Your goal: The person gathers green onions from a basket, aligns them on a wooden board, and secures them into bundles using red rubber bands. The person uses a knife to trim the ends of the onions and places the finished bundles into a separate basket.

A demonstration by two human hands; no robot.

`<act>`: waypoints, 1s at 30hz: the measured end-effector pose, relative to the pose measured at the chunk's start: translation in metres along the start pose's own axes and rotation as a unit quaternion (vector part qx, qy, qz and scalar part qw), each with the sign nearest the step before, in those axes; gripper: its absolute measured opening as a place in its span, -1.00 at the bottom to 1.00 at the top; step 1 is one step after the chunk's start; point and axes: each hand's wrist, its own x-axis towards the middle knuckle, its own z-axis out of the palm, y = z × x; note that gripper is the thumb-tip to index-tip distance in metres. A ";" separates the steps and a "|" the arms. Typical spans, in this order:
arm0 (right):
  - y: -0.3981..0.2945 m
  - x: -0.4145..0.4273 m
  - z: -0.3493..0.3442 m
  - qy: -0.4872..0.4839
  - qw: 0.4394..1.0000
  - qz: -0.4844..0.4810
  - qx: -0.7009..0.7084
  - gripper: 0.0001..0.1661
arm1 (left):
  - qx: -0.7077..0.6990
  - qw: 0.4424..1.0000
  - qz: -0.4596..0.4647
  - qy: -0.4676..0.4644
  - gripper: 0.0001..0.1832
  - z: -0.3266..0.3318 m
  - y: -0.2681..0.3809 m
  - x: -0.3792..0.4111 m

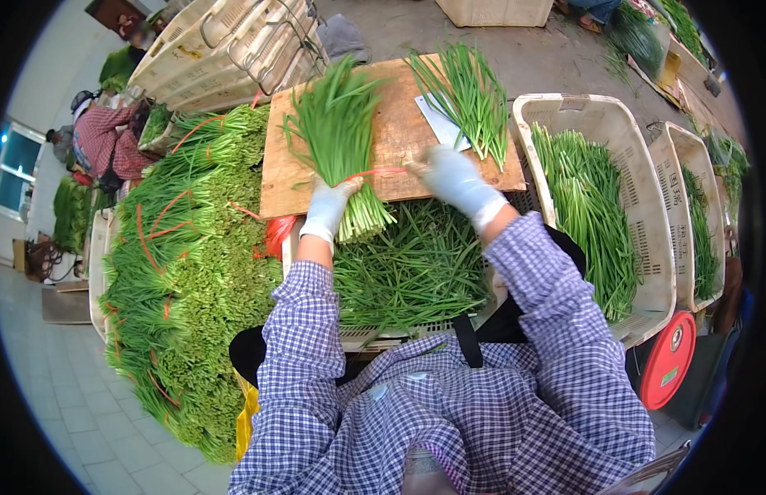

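Note:
My gloved left hand [331, 205] grips a bunch of garlic chives [342, 127] near its pale cut ends, over the front edge of a wooden board [392, 111]. A red tie strip [383, 171] runs from that bunch to my gloved right hand [452, 176], which pinches its end and is slightly blurred. Beyond my right hand, a smaller pile of loose chives [475, 99] lies partly over a flat metal blade [441, 120]; its handle, if any, is hidden. Below the board, a crate holds loose green leaves [414, 266].
Many tied chive bunches [191, 309] are heaped at left, beside stacked plastic crates [222, 49]. At right stand a crate [652, 247] of loose chives, another crate [673, 161] and a red round lid [667, 361]. A person in a checked shirt [107, 136] sits at far left.

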 end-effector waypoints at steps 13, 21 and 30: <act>0.070 -0.044 -0.037 -0.116 0.874 0.113 0.459 -0.60 | -0.332 0.926 -0.161 -0.080 -0.32 0.022 0.055 -0.058; 0.052 -0.119 -0.053 -0.099 0.627 0.021 0.772 -0.38 | 0.458 0.736 0.497 -0.025 -0.01 0.054 0.085 -0.059; 0.038 -0.124 -0.035 0.013 0.750 0.074 0.658 -0.86 | 0.598 0.655 0.341 -0.312 0.64 0.039 0.119 -0.003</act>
